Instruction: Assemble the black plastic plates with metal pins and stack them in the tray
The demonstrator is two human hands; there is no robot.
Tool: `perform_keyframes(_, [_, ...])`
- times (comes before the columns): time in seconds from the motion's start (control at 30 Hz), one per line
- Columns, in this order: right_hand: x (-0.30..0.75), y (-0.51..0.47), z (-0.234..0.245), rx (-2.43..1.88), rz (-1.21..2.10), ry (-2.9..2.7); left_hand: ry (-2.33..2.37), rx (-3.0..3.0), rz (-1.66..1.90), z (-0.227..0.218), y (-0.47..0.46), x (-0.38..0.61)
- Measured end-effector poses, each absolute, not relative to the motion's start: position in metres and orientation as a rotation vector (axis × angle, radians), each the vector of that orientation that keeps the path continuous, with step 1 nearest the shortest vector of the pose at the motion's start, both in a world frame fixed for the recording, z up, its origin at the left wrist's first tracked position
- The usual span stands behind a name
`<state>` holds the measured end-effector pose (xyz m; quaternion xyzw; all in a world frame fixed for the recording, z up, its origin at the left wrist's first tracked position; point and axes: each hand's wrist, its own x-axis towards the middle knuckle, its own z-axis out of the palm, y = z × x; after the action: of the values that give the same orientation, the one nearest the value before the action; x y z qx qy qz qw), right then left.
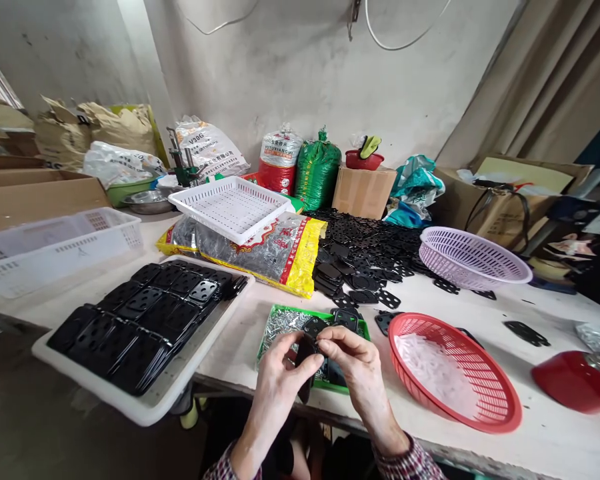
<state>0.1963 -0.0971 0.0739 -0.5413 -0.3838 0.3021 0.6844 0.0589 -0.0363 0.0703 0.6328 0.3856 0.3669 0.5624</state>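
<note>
My left hand (286, 373) is closed on a black plastic plate (306, 363), held tilted on edge between thumb and fingers. My right hand (356, 363) meets it at the plate's upper edge, thumb and forefinger pinched together; whatever lies between those fingertips is too small to make out. Just beneath both hands sits a green tray (300, 311) with many small silvery metal pieces (286, 323) and some black plates in it. To the right, a red plastic basket (503, 400) holds whitish translucent small pieces (433, 370).
Stacked black plates (145, 307) fill a white tray (150, 410) at left. Loose black plates (365, 247) are heaped toward the back. A yellow-edged bag (305, 260) bears a white basket (230, 207). A lilac basket (473, 257) and a red rounded container (575, 380) stand at right.
</note>
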Motion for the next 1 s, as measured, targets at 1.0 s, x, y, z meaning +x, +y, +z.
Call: perform_keyframes(1.0, [0.18, -0.06, 0.125, -1.237, 0.268, -2.159, 0.594, 0.825, 0.698, 0.074, -0.005, -0.009])
